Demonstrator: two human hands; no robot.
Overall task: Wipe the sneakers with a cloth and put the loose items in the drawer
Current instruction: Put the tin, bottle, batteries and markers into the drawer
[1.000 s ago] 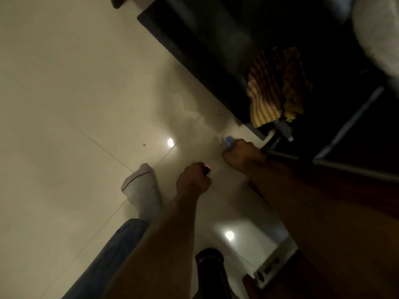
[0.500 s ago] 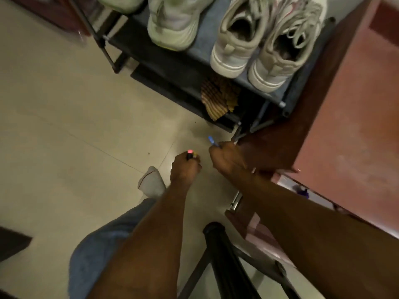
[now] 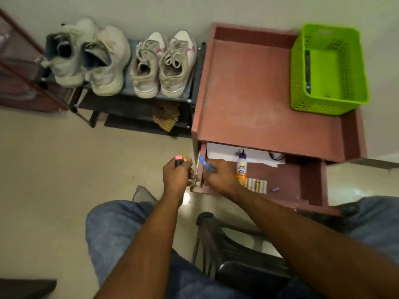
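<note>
Sneakers on top tier of dark shoe rack (image 3: 138,108) against wall, far left: bulky off-white pair (image 3: 86,57), heels toward camera, dark blue lining; just right of it, touching, lower beige-and-white laced pair (image 3: 164,65) with pink accents. No brand readable on either. Striped yellow-brown cloth (image 3: 166,115) bunched on lower tier, under beige pair. Cream tiled floor (image 3: 54,169) in front.

Left hand (image 3: 176,176) over floor, just left of drawer, curled round dark markers (image 3: 180,160), pink and orange caps sticking up past fingers. Right hand (image 3: 218,178) just beside it, over left front corner of open drawer (image 3: 291,182), pinching blue pen (image 3: 206,164), tip angled up-left.

Inside drawer, left to right: white paper (image 3: 222,153) at back, glue bottle (image 3: 241,167) lying lengthwise, white body, dark nozzle, orange label, print too blurred to read; row of pale crayon-like sticks (image 3: 255,184) touching bottle's base; small purple piece (image 3: 275,189) apart to right; black cable (image 3: 276,156) at back.

Reddish-brown desk (image 3: 248,93) above drawer, raised rim, touching rack's right end. Lime green lattice basket (image 3: 328,67) at far right corner of desk, dark object inside along left wall, unidentifiable.

Blue-jeaned knees at bottom, black chair (image 3: 233,255) between them.
</note>
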